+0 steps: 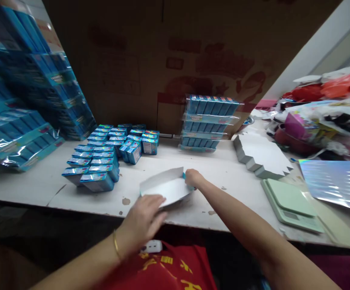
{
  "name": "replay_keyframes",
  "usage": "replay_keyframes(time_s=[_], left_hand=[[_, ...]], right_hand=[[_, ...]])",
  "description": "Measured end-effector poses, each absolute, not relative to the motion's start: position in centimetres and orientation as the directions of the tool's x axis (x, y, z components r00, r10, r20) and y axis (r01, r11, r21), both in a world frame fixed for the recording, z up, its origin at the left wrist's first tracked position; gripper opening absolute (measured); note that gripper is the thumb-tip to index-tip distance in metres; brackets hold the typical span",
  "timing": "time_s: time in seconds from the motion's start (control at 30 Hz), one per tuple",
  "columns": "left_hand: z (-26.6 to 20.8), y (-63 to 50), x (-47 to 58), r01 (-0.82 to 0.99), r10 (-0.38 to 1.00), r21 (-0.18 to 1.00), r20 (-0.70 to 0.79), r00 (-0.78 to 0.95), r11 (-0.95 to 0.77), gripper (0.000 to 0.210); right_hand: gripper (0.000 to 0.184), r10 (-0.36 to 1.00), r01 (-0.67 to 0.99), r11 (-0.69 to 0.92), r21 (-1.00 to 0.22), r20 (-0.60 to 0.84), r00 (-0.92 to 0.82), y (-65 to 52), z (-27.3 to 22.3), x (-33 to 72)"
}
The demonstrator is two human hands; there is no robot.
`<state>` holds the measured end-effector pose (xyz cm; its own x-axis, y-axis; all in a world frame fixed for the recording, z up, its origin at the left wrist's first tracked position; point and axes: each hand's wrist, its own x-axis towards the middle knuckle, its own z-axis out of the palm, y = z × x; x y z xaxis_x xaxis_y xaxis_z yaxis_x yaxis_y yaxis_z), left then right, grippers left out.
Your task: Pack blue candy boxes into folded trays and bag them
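Near the table's front edge a shallow cardboard tray (170, 188), white inside, is tilted between my hands. My right hand (193, 179) is closed on its right end, with a bit of the blue outer side showing by the fingers. On the near left side lies my left hand (147, 213), its fingers apart and slightly blurred, against the tray's edge; whether it grips the wall is hard to see. Small blue boxes (100, 161) stand in rows to the left of the tray. Behind it, wrapped packs of blue boxes (206, 125) are stacked.
A pile of flat white die-cut card (262, 151) and a pale green scale (292, 205) are at the right, beside a shiny sheet (338, 181). Tall stacks of wrapped packs (48, 88) rise at the left. A large brown carton (150, 52) stands behind the table.
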<state>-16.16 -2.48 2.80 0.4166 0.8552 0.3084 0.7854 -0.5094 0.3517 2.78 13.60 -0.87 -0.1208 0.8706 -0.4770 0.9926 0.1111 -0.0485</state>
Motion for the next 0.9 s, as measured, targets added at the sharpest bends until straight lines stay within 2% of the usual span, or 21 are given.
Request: replay_keyframes(time_s=[0.07, 0.17, 0.23, 0.33, 0.4, 0.47, 0.5, 0.57, 0.67, 0.8, 0.9], left_hand=[[1.3, -4.0, -15.5, 0.805, 0.829, 0.236, 0.301, 0.472, -0.545, 0.046], [-2.5, -2.5, -15.2, 0.879, 0.849, 0.083, 0.315, 0.424, -0.470, 0.055], [-4.7, -0.2, -15.4, 0.896, 0.864, 0.057, 0.297, 0.406, -0.441, 0.052], [-6.5, 2.5, -15.9, 0.886, 0.872, 0.078, 0.236, 0.428, -0.456, 0.042], [-6.8, 3.2, -16.0, 0.895, 0.883, 0.081, 0.220, 0.414, -0.440, 0.035], [-6.8, 3.2, -16.1, 0.907, 0.895, 0.073, 0.215, 0.392, -0.415, 0.032], [-6.6, 3.2, -16.1, 0.905, 0.893, 0.069, 0.208, 0.398, -0.420, 0.032], [-6.3, 3.1, -16.1, 0.887, 0.880, 0.060, 0.170, 0.443, -0.458, 0.027], [-5.6, 3.4, -16.1, 0.866, 0.865, 0.046, 0.095, 0.493, -0.498, 0.023], [-4.8, 3.5, -15.9, 0.880, 0.881, 0.037, 0.029, 0.472, -0.473, 0.024], [-4.6, 3.0, -15.7, 0.885, 0.885, 0.041, -0.022, 0.464, -0.463, 0.021]], right_hand=[[0.027, 0.871, 0.997, 0.012, -0.075, -0.489, -0.047, 13.6, -1.6, 4.9], [0.023, 0.876, 0.990, -0.060, -0.125, -0.482, -0.008, 13.1, -2.3, 6.3], [0.019, 0.888, 0.984, -0.073, -0.162, -0.460, -0.010, 12.5, -1.8, 6.5], [0.027, 0.941, 0.977, -0.042, -0.211, -0.337, -0.032, 10.2, -0.4, 6.5], [0.033, 0.981, 0.961, 0.127, -0.247, -0.113, -0.159, 7.7, 0.0, 6.1], [0.039, 0.922, 0.897, 0.387, -0.213, 0.116, -0.370, 5.1, -0.6, 5.3], [0.040, 0.872, 0.858, 0.485, -0.170, 0.177, -0.457, 4.2, -1.2, 4.8], [0.032, 0.831, 0.831, 0.548, -0.094, 0.168, -0.530, 3.1, -2.8, 4.0], [0.015, 0.855, 0.857, 0.515, -0.036, 0.096, -0.510, 3.5, -4.8, 3.6], [0.019, 0.863, 0.861, 0.505, -0.058, 0.015, -0.505, 4.3, -5.0, 4.0], [0.024, 0.824, 0.821, 0.557, -0.126, -0.042, -0.565, 4.6, -3.5, 4.1]])
